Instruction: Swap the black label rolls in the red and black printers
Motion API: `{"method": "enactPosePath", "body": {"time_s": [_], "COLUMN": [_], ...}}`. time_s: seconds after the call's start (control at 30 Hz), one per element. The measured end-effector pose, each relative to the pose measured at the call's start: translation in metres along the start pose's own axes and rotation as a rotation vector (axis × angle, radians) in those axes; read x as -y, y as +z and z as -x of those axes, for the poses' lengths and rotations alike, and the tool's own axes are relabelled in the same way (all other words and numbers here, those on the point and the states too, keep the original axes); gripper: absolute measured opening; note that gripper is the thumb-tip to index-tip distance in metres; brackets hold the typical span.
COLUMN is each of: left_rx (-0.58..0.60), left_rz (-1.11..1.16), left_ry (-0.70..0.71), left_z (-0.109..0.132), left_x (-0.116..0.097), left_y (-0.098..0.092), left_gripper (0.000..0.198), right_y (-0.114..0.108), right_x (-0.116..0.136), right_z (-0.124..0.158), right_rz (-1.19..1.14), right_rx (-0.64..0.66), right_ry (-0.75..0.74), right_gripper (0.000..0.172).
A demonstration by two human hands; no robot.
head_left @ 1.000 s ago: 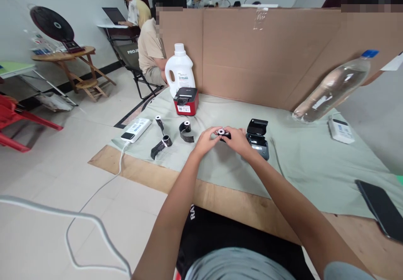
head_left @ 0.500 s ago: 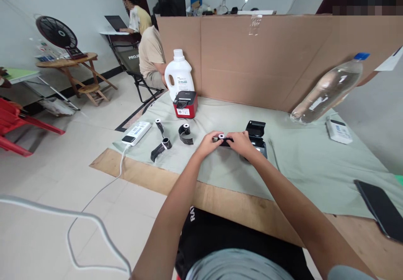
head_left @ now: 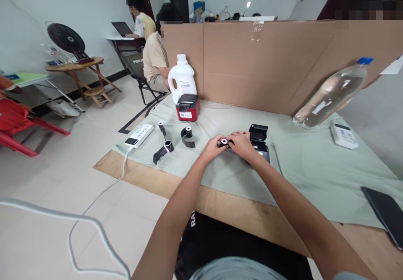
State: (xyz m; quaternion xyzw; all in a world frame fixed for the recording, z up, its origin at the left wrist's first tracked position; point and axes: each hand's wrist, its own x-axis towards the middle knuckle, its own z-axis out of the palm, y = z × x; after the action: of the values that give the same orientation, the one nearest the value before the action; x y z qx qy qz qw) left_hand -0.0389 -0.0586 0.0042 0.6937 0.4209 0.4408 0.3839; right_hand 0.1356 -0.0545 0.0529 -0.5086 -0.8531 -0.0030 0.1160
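1 black roll [head_left: 223, 142] sits over the cloth [head_left: 315, 171], pinched in 2 narrow grips: the left hand [head_left: 212, 149] holds its left side, the right hand [head_left: 242, 145] its right, just beside an open device [head_left: 258, 134]. More rolls [head_left: 169, 146] lie leftward.

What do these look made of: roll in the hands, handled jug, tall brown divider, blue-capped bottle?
Roll: black strip, possibly plastic film, around a pale core; too small to tell finish or core material.
Jug: probably moulded plastic; smooth, opaque white, handle formed into the body.
Divider: likely cardboard; matt brown with straight creases.
Bottle: probably clear plastic; see-through, glossy highlights.
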Motion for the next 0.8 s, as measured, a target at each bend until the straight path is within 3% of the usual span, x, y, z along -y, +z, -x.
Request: {"method": "enactPosePath", "body": {"time_s": [0.1, 0.17, 0.3, 0.4, 0.53, 0.67, 0.8], "left_rx": [-0.008, 0.008, 0.005, 0.038, 0.107, 0.105, -0.015], "left_rz": [-0.024, -0.018, -0.02, 0.008, 0.073, 0.062, 0.051], "left_ry": [-0.029, -0.038, -0.03, -0.032, -0.013, -0.036, -0.047], "left_z": [0.0, 0.001, 0.002, 0.002, 0.001, 0.001, 0.0], "left_x": [0.004, 0.005, 0.005, 0.007, 0.011, 0.016, 0.018], "left_y": [0.003, 0.004, 0.006, 0.006, 0.003, -0.006, -0.007], "left_gripper": [0.048, 0.052, 0.061, 0.075, 0.091, 0.1, 0.1], "right_y": [0.004, 0.005, -0.002, -0.012, -0.027, -0.041, -0.068], "right_x": [-0.004, -0.007, -0.009, -0.011, -0.008, 0.0, 0.009], "right_z": [0.001, 0.002, 0.002, 0.001, -0.005, -0.017, -0.029], "right_rz": [-0.028, -0.028, 0.046, 0.08, 0.089, 0.068, 0.03], "right_rx": [-0.047, -0.078, -0.08, -0.028, 0.027, 0.056, -0.021], "right_ry": [0.01, -0.009, -0.234, -0.377, -0.448, -0.42, -0.161], "right_gripper": [0.019, 0.026, 0.036, 0.032, 0.025, 0.014, 0.011]}}
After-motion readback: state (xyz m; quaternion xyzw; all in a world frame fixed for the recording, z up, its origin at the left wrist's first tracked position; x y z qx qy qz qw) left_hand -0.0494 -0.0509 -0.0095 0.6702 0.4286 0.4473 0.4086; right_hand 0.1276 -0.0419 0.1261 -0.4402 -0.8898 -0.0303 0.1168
